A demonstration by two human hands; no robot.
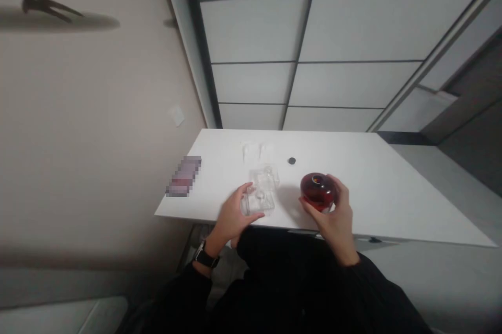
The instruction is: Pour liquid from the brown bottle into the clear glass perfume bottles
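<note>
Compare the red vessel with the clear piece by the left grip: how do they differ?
The red vessel is deep red, while the clear piece is colourless. The red vessel is rounded; the clear piece looks boxy, with straight edges. The right grip holds the red vessel, whereas the left grip curves around the clear piece, though I can't tell how firmly. Both look shiny.

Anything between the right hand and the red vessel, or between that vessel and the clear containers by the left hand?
Nothing visible. The right hand is around the red vessel; toward the clear containers at the left hand, only shadow falls across the white table. The dark disc lies farther back.
</note>
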